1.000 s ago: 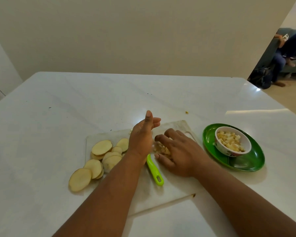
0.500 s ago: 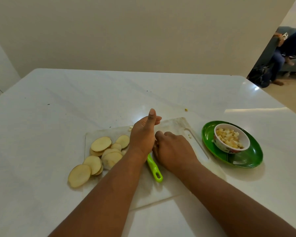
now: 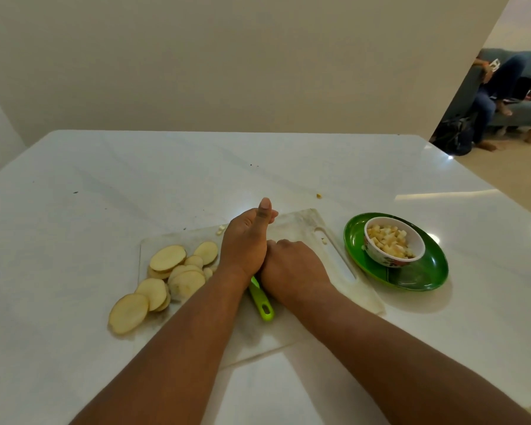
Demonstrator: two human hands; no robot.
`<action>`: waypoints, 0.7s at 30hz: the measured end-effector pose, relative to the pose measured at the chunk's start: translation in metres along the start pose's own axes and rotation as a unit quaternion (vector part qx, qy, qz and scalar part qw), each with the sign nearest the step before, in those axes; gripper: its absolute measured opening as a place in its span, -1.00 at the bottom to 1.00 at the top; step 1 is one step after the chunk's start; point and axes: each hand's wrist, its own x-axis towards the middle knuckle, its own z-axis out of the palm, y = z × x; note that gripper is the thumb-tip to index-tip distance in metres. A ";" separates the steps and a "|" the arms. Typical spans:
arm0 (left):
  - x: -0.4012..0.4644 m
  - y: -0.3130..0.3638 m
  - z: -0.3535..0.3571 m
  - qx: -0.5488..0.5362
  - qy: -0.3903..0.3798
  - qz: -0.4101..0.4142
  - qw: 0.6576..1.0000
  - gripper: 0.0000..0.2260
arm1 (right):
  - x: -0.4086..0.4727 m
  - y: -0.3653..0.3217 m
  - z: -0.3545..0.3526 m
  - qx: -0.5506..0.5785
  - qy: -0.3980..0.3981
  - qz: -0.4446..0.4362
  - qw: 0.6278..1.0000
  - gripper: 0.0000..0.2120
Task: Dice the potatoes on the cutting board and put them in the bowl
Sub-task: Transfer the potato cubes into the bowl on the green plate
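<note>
The scene is evenly and rather softly lit, with a warm, slightly yellow cast on the wall (image 3: 227, 62). Small bright glare spots are seen on the glossy white worktop (image 3: 135, 185) near its far right corner and right edge, and a pale reflected band is laid across its right side. A highlight is caught on the green plate (image 3: 423, 271). Faint, diffuse shadows are cast below the plate and beside the forearms. Straight edges are bowed by wide-angle distortion towards the frame borders. Slight softness is noted throughout, most in the background room.
</note>
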 end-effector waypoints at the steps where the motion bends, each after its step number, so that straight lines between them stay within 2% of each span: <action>1: 0.001 0.000 0.000 -0.006 0.004 -0.003 1.000 -0.59 | 0.001 0.001 -0.001 0.010 -0.001 0.007 1.000 -0.82; 3: 0.000 0.003 -0.002 -0.034 0.021 -0.007 0.999 -0.56 | 0.004 0.010 -0.005 0.064 -0.012 0.047 0.997 -0.78; 5: 0.002 0.005 -0.006 -0.071 0.034 -0.008 0.997 -0.51 | 0.013 0.024 -0.008 0.169 -0.039 0.125 0.977 -0.72; 6: 0.003 0.006 -0.007 -0.084 0.035 -0.003 0.996 -0.49 | 0.017 0.033 -0.011 0.247 -0.055 0.171 0.952 -0.71; 8: 0.000 0.013 -0.005 -0.098 0.026 0.011 0.995 -0.49 | 0.020 0.050 -0.017 0.424 -0.075 0.256 0.865 -0.76; 9: -0.002 0.017 -0.001 -0.096 0.010 0.022 0.995 -0.52 | 0.019 0.058 -0.021 0.481 -0.078 0.281 0.827 -0.78; 10: -0.005 0.023 0.006 -0.086 -0.014 0.033 0.996 -0.56 | 0.016 0.070 -0.026 0.506 -0.070 0.296 0.807 -0.78; 12: -0.011 0.031 0.023 -0.053 -0.073 0.054 0.995 -0.67 | 0.009 0.100 -0.038 0.484 -0.042 0.314 0.816 -0.74; 14: -0.016 0.043 0.041 -0.002 -0.137 0.065 0.988 -0.82 | 0.002 0.131 -0.050 0.409 -0.016 0.329 0.851 -0.71; 16: -0.020 0.053 0.063 0.044 -0.191 0.051 0.979 -0.87 | -0.009 0.163 -0.060 0.317 -0.002 0.343 0.884 -0.64; 18: -0.020 0.057 0.086 0.067 -0.209 0.025 0.975 -0.86 | -0.019 0.185 -0.063 0.227 -0.005 0.338 0.913 -0.62; 21: -0.018 0.055 0.116 0.095 -0.182 -0.004 0.979 -0.86 | -0.028 0.201 -0.063 0.193 -0.059 0.328 0.923 -0.68</action>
